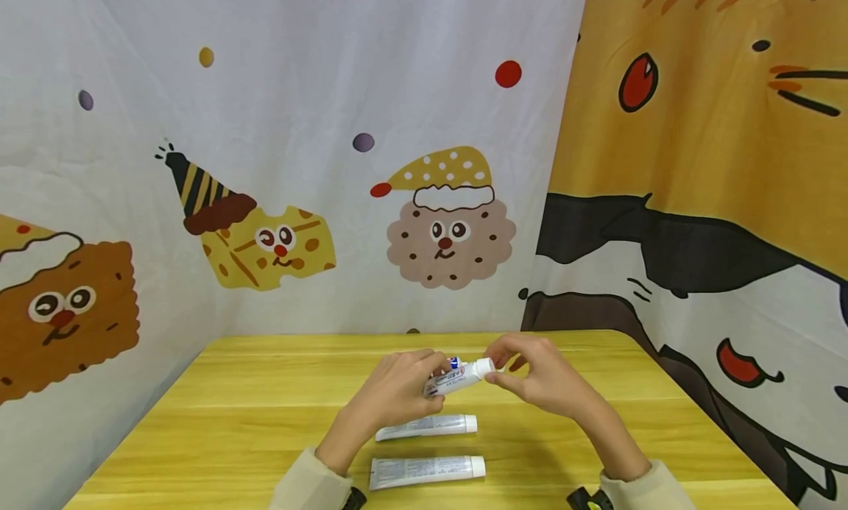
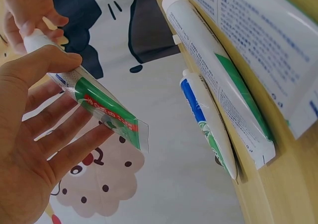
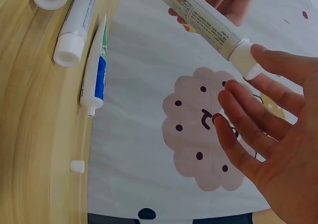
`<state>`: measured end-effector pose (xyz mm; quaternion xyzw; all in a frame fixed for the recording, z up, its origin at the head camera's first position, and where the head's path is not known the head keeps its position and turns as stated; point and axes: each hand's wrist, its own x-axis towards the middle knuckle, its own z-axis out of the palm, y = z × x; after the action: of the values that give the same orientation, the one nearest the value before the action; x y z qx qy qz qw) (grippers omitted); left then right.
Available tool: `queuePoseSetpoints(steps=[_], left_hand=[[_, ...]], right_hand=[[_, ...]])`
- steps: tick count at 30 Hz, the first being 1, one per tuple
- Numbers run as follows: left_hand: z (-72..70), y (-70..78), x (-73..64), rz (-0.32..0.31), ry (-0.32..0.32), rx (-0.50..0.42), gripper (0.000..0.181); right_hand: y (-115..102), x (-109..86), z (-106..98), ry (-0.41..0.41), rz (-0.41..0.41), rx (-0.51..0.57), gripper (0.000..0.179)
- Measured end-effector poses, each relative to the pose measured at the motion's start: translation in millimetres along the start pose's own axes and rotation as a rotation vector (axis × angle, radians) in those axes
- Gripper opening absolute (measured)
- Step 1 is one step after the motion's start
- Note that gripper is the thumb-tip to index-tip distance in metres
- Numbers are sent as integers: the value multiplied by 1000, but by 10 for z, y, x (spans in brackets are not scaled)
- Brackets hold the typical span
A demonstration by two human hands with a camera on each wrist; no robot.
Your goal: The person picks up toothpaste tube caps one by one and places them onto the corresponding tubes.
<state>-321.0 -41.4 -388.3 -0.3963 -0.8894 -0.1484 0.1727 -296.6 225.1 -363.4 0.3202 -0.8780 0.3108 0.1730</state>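
My left hand [image 1: 397,385] grips a white toothpaste tube [image 1: 457,379], thumb on one side and fingers on the other, above the table. In the left wrist view its green and red printed end points away from the palm. With thumb and index finger my right hand [image 1: 550,377] pinches the white cap [image 3: 244,60] at the tube's other end; its remaining fingers spread loosely. Two more capped toothpaste tubes, a middle one [image 1: 430,426] and a nearer one [image 1: 430,471], lie on the table below the hands.
Behind the held tube lies a smaller blue, green and white tube [image 3: 94,80] with its nozzle bare. A small white cap [image 3: 77,166] stands apart on the wooden table [image 1: 265,414]. Cartoon-printed curtains [image 1: 331,68] hang around the table's back and sides.
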Motion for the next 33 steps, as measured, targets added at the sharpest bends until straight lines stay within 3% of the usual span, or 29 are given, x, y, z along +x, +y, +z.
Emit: queuePoseSetpoints(steps=[6, 17, 22, 26, 33], left_hand=[[4, -3, -6, 15, 16, 0, 30], [9, 6, -9, 22, 15, -12, 30], [5, -3, -5, 18, 16, -1, 29], [3, -11, 2, 14, 11, 1, 29], [2, -24, 3, 10, 13, 0, 30]], right_hand=[[-2, 4, 8, -9, 37, -17, 9], [-13, 5, 22, 10, 84, -73, 15], [-32, 0, 7, 19, 119, -3, 19], [-49, -10, -30, 29, 74, 49, 30], [-36, -8, -48, 12, -11, 39, 40]])
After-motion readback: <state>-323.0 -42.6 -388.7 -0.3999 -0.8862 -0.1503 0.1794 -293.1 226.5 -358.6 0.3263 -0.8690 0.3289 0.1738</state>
